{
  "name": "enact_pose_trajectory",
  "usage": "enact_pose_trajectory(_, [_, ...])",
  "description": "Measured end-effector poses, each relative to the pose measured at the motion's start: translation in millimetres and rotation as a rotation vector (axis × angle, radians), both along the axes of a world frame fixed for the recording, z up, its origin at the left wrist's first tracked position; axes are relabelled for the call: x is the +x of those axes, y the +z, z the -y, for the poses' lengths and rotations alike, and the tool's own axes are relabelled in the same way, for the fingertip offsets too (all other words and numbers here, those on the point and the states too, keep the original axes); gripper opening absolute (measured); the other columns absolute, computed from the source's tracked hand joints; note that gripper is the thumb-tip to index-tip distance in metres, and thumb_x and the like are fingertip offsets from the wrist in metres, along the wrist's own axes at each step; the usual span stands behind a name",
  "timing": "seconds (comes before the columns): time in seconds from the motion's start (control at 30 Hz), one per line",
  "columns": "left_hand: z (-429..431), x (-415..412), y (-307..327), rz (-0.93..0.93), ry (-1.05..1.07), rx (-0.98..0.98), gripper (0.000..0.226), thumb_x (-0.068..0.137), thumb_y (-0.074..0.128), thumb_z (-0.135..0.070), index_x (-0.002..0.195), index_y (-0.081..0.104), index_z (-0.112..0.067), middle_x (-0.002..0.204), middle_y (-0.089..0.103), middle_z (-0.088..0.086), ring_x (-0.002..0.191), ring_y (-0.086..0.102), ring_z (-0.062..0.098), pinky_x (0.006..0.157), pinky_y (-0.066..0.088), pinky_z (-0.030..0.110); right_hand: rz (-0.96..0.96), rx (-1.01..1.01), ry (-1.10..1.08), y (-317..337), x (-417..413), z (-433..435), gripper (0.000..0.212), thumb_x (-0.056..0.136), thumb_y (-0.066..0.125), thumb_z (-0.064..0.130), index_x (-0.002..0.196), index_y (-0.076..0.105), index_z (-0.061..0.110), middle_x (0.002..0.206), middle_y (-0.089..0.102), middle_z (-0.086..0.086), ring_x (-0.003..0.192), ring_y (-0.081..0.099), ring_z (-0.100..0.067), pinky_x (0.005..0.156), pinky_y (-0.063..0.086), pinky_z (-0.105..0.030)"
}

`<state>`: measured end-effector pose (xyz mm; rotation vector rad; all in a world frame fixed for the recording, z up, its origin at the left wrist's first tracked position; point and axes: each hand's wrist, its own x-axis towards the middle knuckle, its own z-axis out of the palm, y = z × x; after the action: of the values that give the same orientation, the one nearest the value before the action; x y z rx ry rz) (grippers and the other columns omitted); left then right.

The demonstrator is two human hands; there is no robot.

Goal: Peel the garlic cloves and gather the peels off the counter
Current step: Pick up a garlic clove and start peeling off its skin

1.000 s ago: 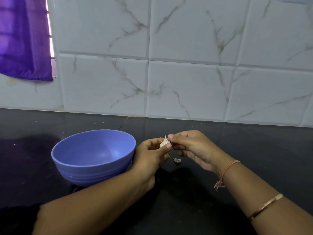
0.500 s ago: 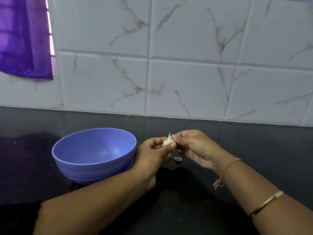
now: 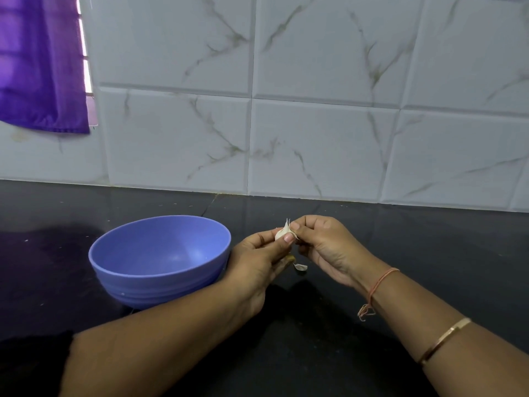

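A white garlic clove (image 3: pixel 282 232) with papery skin is held above the black counter (image 3: pixel 400 253). My left hand (image 3: pixel 259 263) pinches the clove between thumb and fingers. My right hand (image 3: pixel 323 245) pinches the loose skin at the clove's top right. A small piece of peel (image 3: pixel 300 267) lies on the counter just below and between the hands. Something yellowish (image 3: pixel 290 257) shows under my left fingers; what it is cannot be told.
A blue bowl (image 3: pixel 114 270) stands on the counter directly left of my left hand, its visible inside bare. A white marble-tiled wall (image 3: pixel 315 110) runs behind the counter. A purple curtain (image 3: pixel 40 67) hangs at the top left.
Both hands stay together on the clove, almost in the same place. The skin's tip stands up a little more above my fingers.
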<state>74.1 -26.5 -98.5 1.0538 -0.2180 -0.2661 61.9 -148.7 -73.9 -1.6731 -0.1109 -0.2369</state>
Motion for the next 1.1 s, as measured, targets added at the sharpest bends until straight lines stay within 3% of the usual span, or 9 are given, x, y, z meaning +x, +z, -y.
enact_pose_trajectory(0.17, [-1.1,1.0,0.6,-0.013,-0.016,-0.017,0.010,0.079,0.066,-0.011,0.089,0.069,-0.011,0.084,0.074,0.001,0.083,0.068,0.010,0.064,0.055,0.020,0.065,-0.054,-0.038,-2.1,0.4,-1.8,0.022,0.092,0.050,0.008,0.072,0.061,0.013,0.070,0.057,-0.001,0.066,0.045,-0.010,0.062,0.037,-0.023])
enact_pose_trajectory(0.57, [2.1,-1.8,0.2,0.003,-0.013,-0.040,0.009,0.087,0.060,-0.013,0.088,0.068,-0.009,0.070,0.071,-0.004,0.066,0.067,0.002,0.069,0.056,0.019,0.100,-0.234,-0.153,-4.7,3.8,-8.1,0.020,0.094,0.048,0.016,0.075,0.058,0.015,0.073,0.056,0.002,0.067,0.047,-0.006,0.067,0.037,-0.022])
enact_pose_trajectory(0.7, [1.3,-3.2,4.1,0.016,-0.040,-0.070,0.010,0.088,0.058,-0.010,0.086,0.067,-0.006,0.066,0.071,-0.001,0.060,0.067,0.003,0.064,0.056,0.016,0.043,-0.041,-0.075,-5.0,4.3,-9.2,0.022,0.095,0.046,0.016,0.077,0.058,0.013,0.074,0.056,-0.005,0.070,0.048,-0.014,0.067,0.039,-0.028])
enact_pose_trajectory(0.9, [0.7,-2.9,5.5,-0.010,-0.075,-0.100,0.015,0.086,0.059,-0.014,0.091,0.069,-0.003,0.080,0.072,0.007,0.078,0.067,0.015,0.070,0.057,0.021,0.038,0.116,0.031,-3.9,2.9,-8.3,0.020,0.094,0.046,0.013,0.078,0.057,0.009,0.078,0.057,-0.010,0.070,0.050,-0.018,0.071,0.038,-0.034])
enact_pose_trajectory(1.1, [2.2,-3.5,6.7,-0.097,-0.015,-0.095,0.015,0.089,0.057,-0.014,0.082,0.065,-0.003,0.065,0.068,0.002,0.060,0.066,0.007,0.069,0.057,0.022,0.100,-0.121,-0.106,-4.4,3.1,-9.1,0.023,0.095,0.045,0.016,0.074,0.055,0.016,0.074,0.055,0.002,0.069,0.047,-0.008,0.071,0.038,-0.027])
